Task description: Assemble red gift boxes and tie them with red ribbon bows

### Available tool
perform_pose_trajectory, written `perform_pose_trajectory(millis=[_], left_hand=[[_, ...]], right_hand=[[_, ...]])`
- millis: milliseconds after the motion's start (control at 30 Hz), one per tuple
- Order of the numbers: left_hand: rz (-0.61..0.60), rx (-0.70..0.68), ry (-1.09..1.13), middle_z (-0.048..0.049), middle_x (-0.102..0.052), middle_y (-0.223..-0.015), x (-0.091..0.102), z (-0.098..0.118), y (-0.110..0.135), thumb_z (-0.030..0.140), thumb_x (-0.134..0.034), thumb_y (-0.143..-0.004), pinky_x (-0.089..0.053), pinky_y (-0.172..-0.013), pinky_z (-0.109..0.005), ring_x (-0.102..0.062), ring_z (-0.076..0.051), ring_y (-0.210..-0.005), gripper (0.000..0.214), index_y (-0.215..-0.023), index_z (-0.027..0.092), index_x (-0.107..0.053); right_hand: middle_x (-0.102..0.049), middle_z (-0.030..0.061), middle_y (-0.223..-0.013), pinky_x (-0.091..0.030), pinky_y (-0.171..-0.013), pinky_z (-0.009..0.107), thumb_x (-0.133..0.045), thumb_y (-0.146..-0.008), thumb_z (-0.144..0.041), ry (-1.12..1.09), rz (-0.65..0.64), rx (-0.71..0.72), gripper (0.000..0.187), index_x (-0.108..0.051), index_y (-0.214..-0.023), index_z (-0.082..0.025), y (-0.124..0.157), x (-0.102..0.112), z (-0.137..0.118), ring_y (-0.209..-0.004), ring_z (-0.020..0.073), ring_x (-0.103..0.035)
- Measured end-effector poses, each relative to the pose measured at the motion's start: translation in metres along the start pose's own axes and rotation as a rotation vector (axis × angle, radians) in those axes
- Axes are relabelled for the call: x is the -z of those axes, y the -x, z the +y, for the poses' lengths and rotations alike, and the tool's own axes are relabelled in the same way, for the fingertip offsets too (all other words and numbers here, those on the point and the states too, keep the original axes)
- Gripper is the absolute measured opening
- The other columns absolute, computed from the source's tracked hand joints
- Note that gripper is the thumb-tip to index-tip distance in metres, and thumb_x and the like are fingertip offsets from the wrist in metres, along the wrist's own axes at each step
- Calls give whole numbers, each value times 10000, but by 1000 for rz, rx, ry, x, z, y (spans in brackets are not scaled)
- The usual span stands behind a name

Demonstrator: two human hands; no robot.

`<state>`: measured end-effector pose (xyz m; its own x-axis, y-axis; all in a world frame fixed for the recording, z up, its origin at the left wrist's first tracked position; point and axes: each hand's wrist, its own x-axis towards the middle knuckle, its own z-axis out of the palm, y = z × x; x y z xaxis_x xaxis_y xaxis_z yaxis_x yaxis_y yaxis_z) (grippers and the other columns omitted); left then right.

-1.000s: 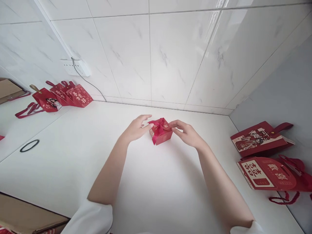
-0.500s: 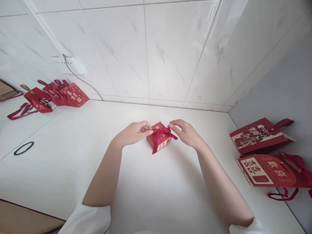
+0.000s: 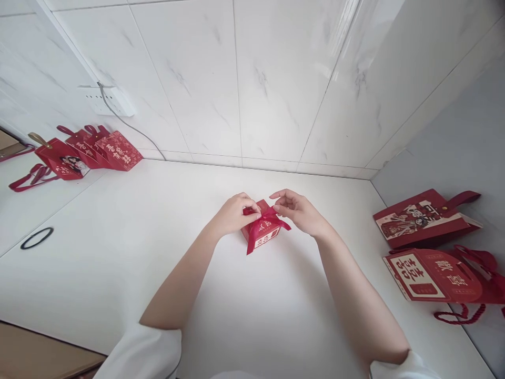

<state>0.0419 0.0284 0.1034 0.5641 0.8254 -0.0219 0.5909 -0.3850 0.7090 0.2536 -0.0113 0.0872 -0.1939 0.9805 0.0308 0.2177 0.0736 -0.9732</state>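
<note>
One red box (image 3: 263, 238) between left hand (image 3: 234, 216), right hand (image 3: 302, 213)

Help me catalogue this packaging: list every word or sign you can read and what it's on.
"囍": white panel on the near right bag.
"歡喜": that bag's red face.
Box, under its bow: white label, characters too blurred.
Far right bag: print too small.
Left bags: white characters, blurred.
</note>
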Motion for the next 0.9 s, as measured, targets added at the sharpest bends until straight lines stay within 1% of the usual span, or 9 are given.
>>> perform_pose_trajectory(millis=[233, 433, 567, 667, 700, 767, 833, 867, 900], left_hand=[[-92, -54, 34, -31, -554, -1005, -8, 2, -2, 356, -630, -764, -485, -801, -325, -571, -182, -931, 140, -790, 227, -678], [-137, -80, 20, -32, -527, -1015, -7, 1, -2, 339, -620, -766, -481, -803, -306, -559, -182, -956, 130, -753, 220, -669], [-148, -27, 45, -29, -559, -1081, 3, 3, 1, 390, -576, -808, -478, -802, -305, -572, -182, -965, 189, -851, 250, -696], [-75, 12, 67, -15, -596, -1084, 12, 6, 5, 403, -508, -856, -465, -841, -316, -574, -176, -972, 236, -914, 268, -694], [-49, 17, 69, -13, -604, -1077, 13, 7, 5, 405, -503, -860, -460, -856, -321, -573, -175, -974, 241, -911, 267, -694], [-32, 20, 75, -19, -613, -1052, 13, 7, 4, 431, -524, -850, -461, -855, -323, -573, -176, -954, 253, -889, 255, -701], [-68, 24, 85, -30, -616, -1021, 10, 6, 2, 471, -553, -828, -473, -813, -315, -576, -178, -916, 280, -883, 245, -710], [-97, 31, 95, -34, -617, -1009, 8, 5, 1, 489, -561, -819, -478, -786, -308, -578, -178, -901, 296, -884, 242, -712], [-131, 40, 106, -37, -618, -1000, 7, 4, 0, 503, -560, -817, -480, -762, -301, -580, -179, -891, 312, -885, 241, -714]], right_hand=[[-599, 6, -844, -512, -783, 332, -552, -850, -280, 0, -9, 46, 220, -572, -1058, -213, -5, 0, 12, -769, 147, -609], [-629, -8, -811, -491, -732, 304, -523, -844, -222, 246, 98, 109, 136, -607, -950, -227, -11, -12, 20, -719, 138, -589], [-655, 24, -932, -476, -778, 306, -531, -853, -232, 393, 153, 156, 142, -619, -964, -220, -6, -8, 12, -830, 159, -600], [-645, 38, -937, -454, -725, 303, -494, -894, -283, 514, 207, 135, 156, -625, -952, -222, 8, 0, -6, -808, 167, -589], [-644, 27, -872, -442, -678, 295, -479, -907, -303, 531, 159, 108, 171, -629, -945, -230, 13, 2, -14, -746, 160, -579], [-635, -3, -768, -409, -593, 273, -494, -907, -329, 512, -76, 55, 174, -638, -973, -257, 24, 1, -29, -634, 143, -549], [-657, -16, -815, -392, -567, 255, -551, -879, -311, 470, -348, 52, 169, -643, -1018, -286, 32, -6, -39, -630, 133, -555], [-667, -17, -860, -389, -570, 249, -570, -865, -283, 466, -430, 66, 173, -646, -1019, -290, 34, -11, -42, -654, 132, -565], [-673, -17, -893, -386, -576, 246, -577, -855, -249, 479, -466, 83, 174, -651, -1007, -287, 34, -17, -43, -680, 133, -573]])
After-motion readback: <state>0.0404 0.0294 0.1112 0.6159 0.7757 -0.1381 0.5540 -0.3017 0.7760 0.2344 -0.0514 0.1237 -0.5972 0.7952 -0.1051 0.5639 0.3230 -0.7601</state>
